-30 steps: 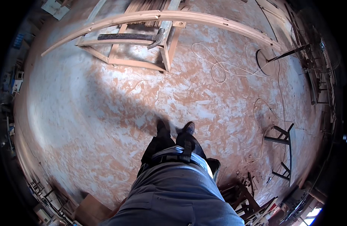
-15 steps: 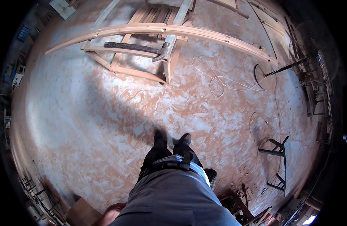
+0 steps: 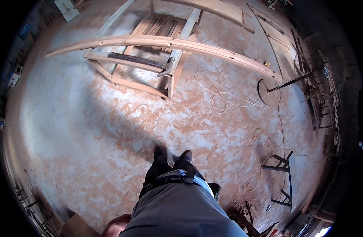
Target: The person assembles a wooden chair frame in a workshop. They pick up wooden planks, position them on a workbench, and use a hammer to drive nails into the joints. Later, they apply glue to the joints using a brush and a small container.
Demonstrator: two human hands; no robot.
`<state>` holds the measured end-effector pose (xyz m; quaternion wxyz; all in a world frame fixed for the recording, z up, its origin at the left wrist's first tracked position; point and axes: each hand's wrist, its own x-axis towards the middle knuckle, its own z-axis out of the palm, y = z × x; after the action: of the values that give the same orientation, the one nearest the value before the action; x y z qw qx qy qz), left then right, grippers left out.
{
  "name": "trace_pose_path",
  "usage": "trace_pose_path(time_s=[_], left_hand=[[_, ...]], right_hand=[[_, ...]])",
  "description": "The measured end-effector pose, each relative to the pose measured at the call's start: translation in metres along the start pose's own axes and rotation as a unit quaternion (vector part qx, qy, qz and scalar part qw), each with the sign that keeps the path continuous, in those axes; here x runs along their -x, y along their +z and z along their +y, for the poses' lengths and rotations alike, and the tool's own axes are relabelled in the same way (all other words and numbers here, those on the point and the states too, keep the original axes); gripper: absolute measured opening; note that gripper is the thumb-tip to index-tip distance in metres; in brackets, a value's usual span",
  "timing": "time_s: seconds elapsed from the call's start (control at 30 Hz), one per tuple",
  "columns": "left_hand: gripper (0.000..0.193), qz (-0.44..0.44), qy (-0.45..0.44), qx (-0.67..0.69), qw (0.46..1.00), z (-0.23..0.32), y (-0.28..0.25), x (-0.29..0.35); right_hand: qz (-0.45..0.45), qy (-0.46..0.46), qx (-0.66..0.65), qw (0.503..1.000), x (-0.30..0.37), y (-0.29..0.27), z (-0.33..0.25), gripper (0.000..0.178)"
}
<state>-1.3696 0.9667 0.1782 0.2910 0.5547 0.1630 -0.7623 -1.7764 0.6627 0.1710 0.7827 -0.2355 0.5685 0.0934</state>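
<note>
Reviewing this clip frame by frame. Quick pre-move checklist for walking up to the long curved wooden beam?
1. Floor ahead of the shoes bare of obstacles: ok, only dust shows.
2. White cable out of a straight path: ok, it loops off to the right.
3. Curved beam supported: ok, it lies across the wooden frame.
4. Dark bar steady on the frame: cannot tell.
5. Hands free: cannot tell, neither hand clearly shows.
6. Black metal stand clear of the feet: ok, it sits well right.
</note>
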Motion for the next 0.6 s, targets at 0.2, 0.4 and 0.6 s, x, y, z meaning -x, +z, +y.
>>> trace_pose_path(time_s=[0.2, 0.4, 0.6], left_hand=[[0.022, -0.038, 0.015, 0.035, 0.999, 0.015, 0.003, 0.014], [0.028, -0.050, 0.200, -0.026, 0.978, 0.088, 0.045, 0.021], [0.037, -0.079, 0.142, -0.183, 0.969, 0.148, 0.065, -0.024]], right_hand=[[-0.062, -0.016, -0.046, 0.997, 0.017, -0.002, -0.014, 0.026], [-0.191, -0.082, -0.140, 0.968, 0.043, -0.002, -0.008, 0.026], [-0.259, -0.091, -0.167, 0.947, 0.034, -0.006, -0.036, 0.026]])
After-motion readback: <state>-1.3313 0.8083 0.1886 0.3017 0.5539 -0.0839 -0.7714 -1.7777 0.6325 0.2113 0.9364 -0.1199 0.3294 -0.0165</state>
